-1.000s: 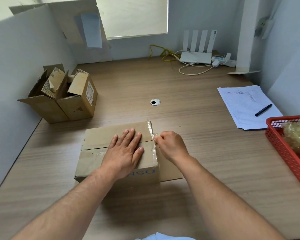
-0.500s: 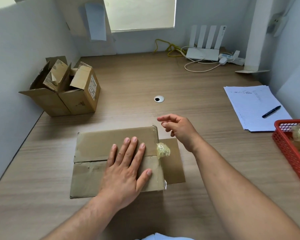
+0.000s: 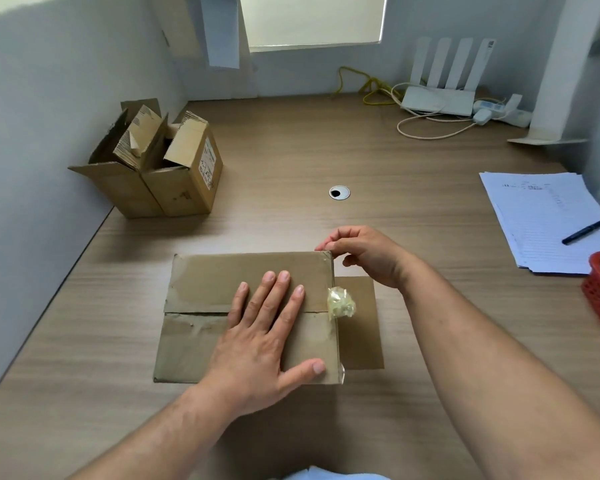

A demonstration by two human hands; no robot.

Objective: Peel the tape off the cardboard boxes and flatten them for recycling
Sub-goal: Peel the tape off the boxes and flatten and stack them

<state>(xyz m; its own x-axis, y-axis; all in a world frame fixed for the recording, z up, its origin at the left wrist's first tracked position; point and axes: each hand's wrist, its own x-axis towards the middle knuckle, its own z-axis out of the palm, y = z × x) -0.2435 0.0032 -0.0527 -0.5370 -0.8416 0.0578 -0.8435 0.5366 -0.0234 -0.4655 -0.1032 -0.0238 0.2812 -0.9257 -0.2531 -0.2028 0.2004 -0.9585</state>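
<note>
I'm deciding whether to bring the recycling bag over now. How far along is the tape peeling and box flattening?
Early. Done: a crumpled tape wad hangs at the near box's right edge. In hand: the left hand presses that box down while the right hand picks at its far right corner. Left: this box and the two open boxes stand unflattened.

We find almost no legible text here. The open cardboard box (image 3: 187, 174) at the left wall carries a white shipping label (image 3: 208, 164) on its side, its print too small to read. The stack of lined paper (image 3: 541, 216) at the right bears a short line of handwriting near its top edge, also unreadable. A sticker on one router (image 3: 440, 98) antenna is blurred.
</note>
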